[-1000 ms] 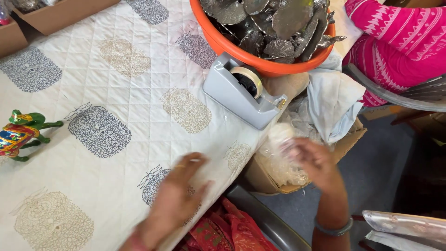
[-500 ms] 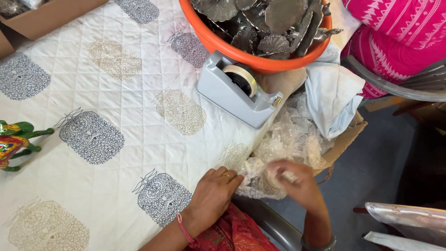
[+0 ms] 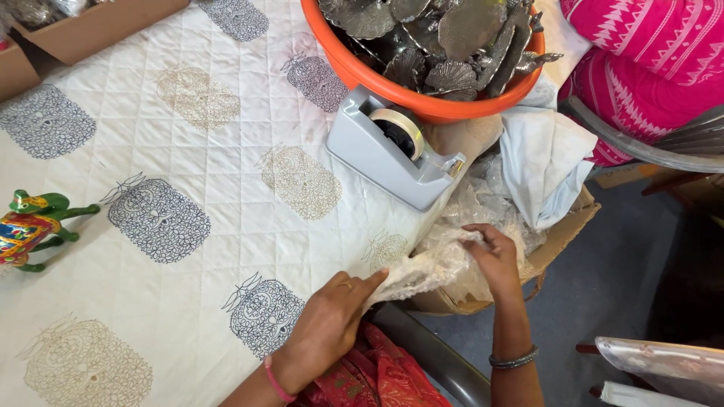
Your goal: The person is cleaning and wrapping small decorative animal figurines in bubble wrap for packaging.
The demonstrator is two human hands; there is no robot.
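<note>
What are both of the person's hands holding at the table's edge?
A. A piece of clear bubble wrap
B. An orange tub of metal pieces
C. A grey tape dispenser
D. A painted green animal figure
A: the left hand and the right hand each grip an end of the bubble wrap stretched between them, while the tape dispenser stands untouched on the table.

tape dispenser on table, before tub | toy figure far left | box right

Bright, even, diffuse light; soft faint shadows; sharp focus; slight wide-angle stretch at edges.
</note>
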